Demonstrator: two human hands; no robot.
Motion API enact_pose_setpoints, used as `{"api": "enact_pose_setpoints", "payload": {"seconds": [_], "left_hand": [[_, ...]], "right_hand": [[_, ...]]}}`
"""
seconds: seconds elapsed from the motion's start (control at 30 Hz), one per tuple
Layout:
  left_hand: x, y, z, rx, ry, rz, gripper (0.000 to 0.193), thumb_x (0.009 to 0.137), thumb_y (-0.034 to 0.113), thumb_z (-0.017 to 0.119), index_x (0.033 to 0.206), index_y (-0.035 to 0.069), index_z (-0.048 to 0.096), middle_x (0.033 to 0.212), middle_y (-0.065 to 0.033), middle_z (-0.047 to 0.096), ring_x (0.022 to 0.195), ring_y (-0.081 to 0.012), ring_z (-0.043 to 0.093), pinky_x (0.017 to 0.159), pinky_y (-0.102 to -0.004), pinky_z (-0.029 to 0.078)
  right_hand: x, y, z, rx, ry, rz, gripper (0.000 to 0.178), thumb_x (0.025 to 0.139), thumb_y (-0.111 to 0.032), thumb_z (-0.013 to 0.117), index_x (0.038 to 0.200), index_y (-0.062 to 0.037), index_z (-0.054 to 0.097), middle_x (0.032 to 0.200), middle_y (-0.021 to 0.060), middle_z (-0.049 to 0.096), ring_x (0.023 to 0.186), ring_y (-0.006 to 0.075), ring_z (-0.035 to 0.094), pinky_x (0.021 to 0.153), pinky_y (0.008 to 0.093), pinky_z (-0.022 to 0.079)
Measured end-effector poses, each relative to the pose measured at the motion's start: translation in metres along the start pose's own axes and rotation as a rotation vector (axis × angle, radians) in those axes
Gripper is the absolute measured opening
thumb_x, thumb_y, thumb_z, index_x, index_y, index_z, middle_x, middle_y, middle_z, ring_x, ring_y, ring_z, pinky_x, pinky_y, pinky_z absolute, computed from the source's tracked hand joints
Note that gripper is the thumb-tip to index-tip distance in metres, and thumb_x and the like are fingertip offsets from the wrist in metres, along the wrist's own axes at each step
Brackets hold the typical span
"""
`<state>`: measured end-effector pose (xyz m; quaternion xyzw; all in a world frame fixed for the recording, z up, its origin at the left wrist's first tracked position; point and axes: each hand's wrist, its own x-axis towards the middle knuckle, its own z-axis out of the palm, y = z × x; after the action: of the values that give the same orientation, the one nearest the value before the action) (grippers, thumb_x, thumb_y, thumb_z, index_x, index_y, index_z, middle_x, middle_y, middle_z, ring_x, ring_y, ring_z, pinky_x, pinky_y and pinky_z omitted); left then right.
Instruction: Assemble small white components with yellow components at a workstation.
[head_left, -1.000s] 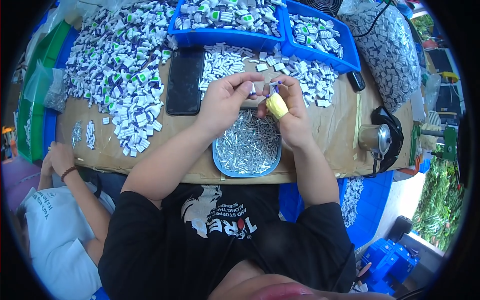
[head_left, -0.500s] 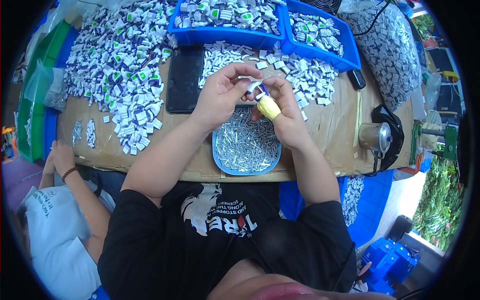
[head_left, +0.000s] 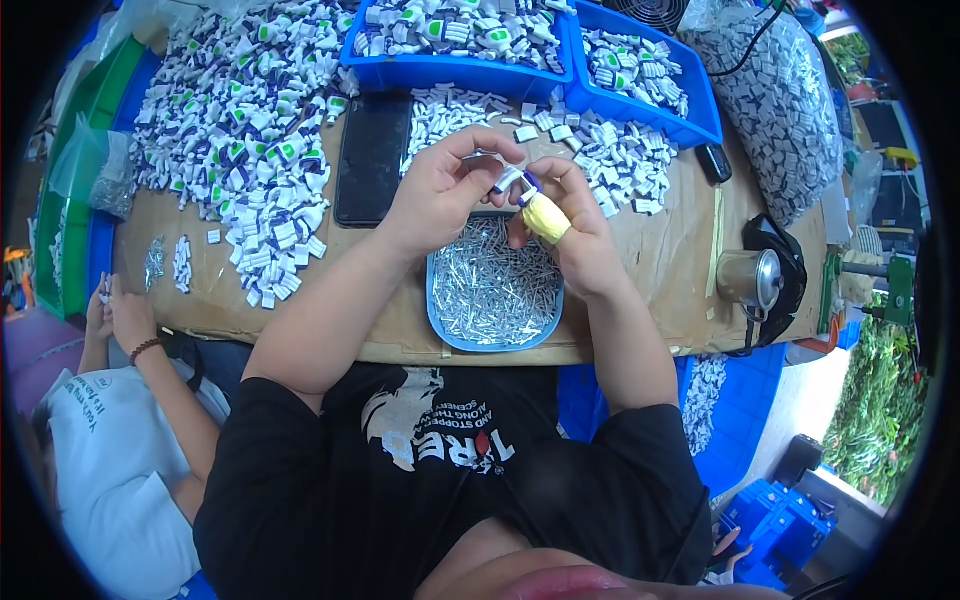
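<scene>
Above a blue tub of small metal pins (head_left: 495, 285), my two hands meet over small white and purple plastic pieces. My left hand (head_left: 445, 190) is closed, pinching a white plastic piece with a purple edge (head_left: 508, 180) between thumb and fingertips. Right against it, my right hand (head_left: 580, 220) grips a purple and white plastic piece (head_left: 530, 184). Yellow wrapping (head_left: 546, 217) covers the right thumb. The fingers partly hide both pieces, so I cannot tell whether they are joined.
Loose white pieces (head_left: 620, 160) and a dark flat tablet-like slab (head_left: 370, 160) lie beyond my hands. A large heap of white-purple parts (head_left: 240, 130) spreads left. Blue bins (head_left: 455, 75) stand behind. At right are a metal cup (head_left: 745, 275) and a filled bag (head_left: 775, 110). A co-worker's hands (head_left: 125, 315) work at left.
My right hand has shifted slightly right and down, and the pieces between my hands have turned a little. The co-worker's hands have moved slightly, now showing a small piece.
</scene>
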<state>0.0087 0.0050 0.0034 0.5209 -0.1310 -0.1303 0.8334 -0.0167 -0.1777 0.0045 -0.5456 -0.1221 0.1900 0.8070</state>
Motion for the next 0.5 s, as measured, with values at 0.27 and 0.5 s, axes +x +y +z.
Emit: {"api": "enact_pose_setpoints", "payload": {"seconds": [0.27, 0.5], "left_hand": [[-0.003, 0.016, -0.002, 0.684, -0.327, 0.478, 0.035, 0.069, -0.02, 0.046, 0.089, 0.003, 0.063, 0.097, -0.0097, 0.059, 0.086, -0.0205, 0.059, 0.072, -0.0278, 0.049], [-0.008, -0.002, 0.01, 0.214, 0.065, 0.1, 0.023, 0.092, 0.003, 0.049, 0.115, 0.003, 0.052, 0.107, -0.0058, 0.056, 0.094, -0.0122, 0.057, 0.08, -0.0265, 0.048]], "right_hand": [[-0.003, -0.012, 0.001, -0.016, -0.079, 0.146, 0.04, 0.093, -0.01, 0.05, 0.13, -0.0036, 0.038, 0.099, 0.008, 0.056, 0.073, 0.012, 0.055, 0.063, 0.0255, 0.047], [-0.001, -0.001, 0.009, -0.186, 0.058, -0.05, 0.039, 0.09, -0.004, 0.052, 0.128, -0.0079, 0.043, 0.098, 0.0052, 0.054, 0.075, 0.0095, 0.053, 0.064, 0.024, 0.045]]}}
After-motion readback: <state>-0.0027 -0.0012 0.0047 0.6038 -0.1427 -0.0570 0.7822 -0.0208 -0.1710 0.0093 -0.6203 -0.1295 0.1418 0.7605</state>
